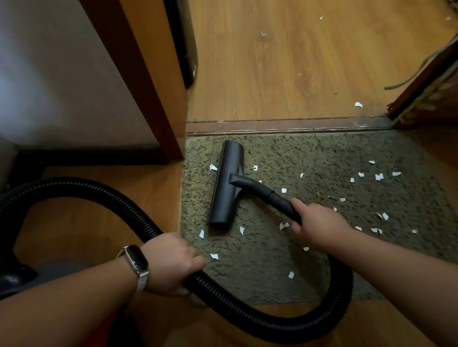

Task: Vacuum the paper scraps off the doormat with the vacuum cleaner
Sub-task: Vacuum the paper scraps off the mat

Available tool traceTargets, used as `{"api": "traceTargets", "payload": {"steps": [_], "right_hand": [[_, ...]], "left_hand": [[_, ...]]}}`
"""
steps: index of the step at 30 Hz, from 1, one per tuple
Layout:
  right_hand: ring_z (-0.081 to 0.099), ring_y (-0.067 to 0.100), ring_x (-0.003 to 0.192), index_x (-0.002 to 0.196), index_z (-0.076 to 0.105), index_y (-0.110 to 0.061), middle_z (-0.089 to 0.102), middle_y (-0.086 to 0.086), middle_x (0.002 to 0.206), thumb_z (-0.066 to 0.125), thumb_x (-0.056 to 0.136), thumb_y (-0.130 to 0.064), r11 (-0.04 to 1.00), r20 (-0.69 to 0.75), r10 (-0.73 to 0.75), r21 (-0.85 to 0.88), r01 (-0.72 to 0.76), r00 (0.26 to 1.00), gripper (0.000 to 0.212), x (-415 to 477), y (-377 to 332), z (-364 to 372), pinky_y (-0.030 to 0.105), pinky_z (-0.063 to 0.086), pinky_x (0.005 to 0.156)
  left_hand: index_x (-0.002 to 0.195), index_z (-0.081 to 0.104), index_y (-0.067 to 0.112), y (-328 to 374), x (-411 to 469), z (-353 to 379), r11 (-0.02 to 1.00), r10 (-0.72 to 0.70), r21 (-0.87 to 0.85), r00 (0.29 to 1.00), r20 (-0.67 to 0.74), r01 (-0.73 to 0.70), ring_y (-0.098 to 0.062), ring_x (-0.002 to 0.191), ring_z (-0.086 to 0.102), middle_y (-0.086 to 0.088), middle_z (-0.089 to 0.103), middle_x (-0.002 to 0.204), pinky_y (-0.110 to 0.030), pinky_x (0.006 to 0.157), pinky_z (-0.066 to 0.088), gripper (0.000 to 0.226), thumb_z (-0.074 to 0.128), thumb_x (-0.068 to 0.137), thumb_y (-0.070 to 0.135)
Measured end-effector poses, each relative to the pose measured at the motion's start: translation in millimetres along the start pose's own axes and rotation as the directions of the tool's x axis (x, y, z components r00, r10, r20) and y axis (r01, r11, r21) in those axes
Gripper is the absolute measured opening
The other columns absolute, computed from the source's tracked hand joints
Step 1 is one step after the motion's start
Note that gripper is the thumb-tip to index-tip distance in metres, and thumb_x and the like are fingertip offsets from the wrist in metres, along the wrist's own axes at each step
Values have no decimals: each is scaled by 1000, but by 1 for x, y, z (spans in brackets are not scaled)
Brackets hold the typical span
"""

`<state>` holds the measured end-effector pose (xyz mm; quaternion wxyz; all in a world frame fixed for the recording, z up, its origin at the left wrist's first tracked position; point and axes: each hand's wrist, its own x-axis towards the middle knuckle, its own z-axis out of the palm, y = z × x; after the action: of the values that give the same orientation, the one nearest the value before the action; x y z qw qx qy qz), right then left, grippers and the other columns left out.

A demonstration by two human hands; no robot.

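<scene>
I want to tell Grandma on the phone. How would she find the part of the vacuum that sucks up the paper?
Look at the shaggy green doormat before the doorway. On its left side lies the black floor head, joined to the tube that the right hand grips. Unlike the round ribbed hose, it is a smooth flat bar.

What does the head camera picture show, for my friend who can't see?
The right hand grips the tube of a black vacuum nozzle resting on a green doormat dotted with white paper scraps; the left hand holds the ribbed hose.
</scene>
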<state>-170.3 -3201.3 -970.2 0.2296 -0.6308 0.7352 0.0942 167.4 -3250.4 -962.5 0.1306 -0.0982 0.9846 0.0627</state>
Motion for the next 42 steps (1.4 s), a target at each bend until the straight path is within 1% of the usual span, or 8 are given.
{"api": "traceTargets", "payload": {"steps": [8, 17, 20, 22, 27, 32, 35, 42], "right_hand": [[62, 29, 97, 143, 30, -40, 55, 3, 102, 47, 96, -43, 1000, -61, 16, -23, -18, 998, 49, -3, 3, 14, 34, 45, 67], [61, 27, 88, 152, 19, -39, 42, -1, 95, 43, 100, -43, 989, -104, -87, -128, 73, 991, 58, -4, 2, 14, 31, 40, 62], [62, 26, 89, 153, 20, -37, 51, 1, 105, 43, 100, -43, 985, -118, -104, -151, 86, 988, 58, -4, 3, 16, 31, 40, 62], [63, 27, 92, 151, 22, -36, 54, 1, 110, 44, 99, -42, 985, -119, -115, -145, 97, 986, 57, -5, 3, 15, 33, 43, 64], [63, 25, 96, 118, 51, -29, 58, -3, 105, 54, 91, -39, 1000, -91, -24, -17, 22, 996, 29, -2, 3, 9, 35, 50, 73], [64, 19, 72, 97, 59, -18, 65, 2, 82, 65, 89, -42, 839, 239, 118, 496, -226, 964, 26, 3, 2, 12, 30, 51, 66], [63, 20, 57, 99, 56, -10, 62, 6, 73, 65, 94, -32, 674, 388, 22, 674, -300, 921, 24, 1, 2, 4, 29, 52, 55], [65, 24, 78, 94, 55, -24, 64, -1, 82, 64, 84, -41, 915, 122, 143, 362, -179, 982, 21, 0, -2, 30, 30, 50, 66]], "left_hand": [[74, 53, 25, -13, 6, 5, 1000, -7, 10, 1000, 8, 7, -18, 53, 59, 7, 59, 63, -28, 52, 51, 29, 60, 67, 52], [90, 50, 24, -18, 17, -13, 994, -106, -5, 990, 93, 107, -23, 67, 64, 4, 63, 76, -36, 64, 53, 29, 53, 75, 48], [130, 38, 22, -12, 26, -12, 978, -209, 12, 964, 166, 210, -24, 76, 64, 2, 66, 88, -37, 70, 52, 59, 58, 81, 48], [152, 8, 20, -8, 37, -11, 965, -260, 38, 943, 207, 258, -23, 75, 62, 2, 65, 88, -35, 68, 50, 92, 60, 84, 52], [154, -19, 21, -16, 55, -7, 926, -376, 62, 892, 251, 373, -21, 74, 61, -3, 61, 97, -41, 72, 55, 116, 63, 81, 60], [157, -7, 23, -24, 60, -5, 917, -400, 149, 848, 349, 371, -27, 96, 62, -18, 14, 159, -40, 84, 53, 113, 68, 79, 58], [157, -8, 24, -27, 62, -9, 931, -364, 141, 845, 391, 336, -26, 98, 63, -10, -15, 165, -38, 81, 53, 110, 65, 82, 56], [157, -11, 27, -29, 63, -7, 924, -376, 106, 826, 419, 367, -22, 94, 64, 0, -21, 164, -33, 68, 47, 111, 64, 82, 59]]}}
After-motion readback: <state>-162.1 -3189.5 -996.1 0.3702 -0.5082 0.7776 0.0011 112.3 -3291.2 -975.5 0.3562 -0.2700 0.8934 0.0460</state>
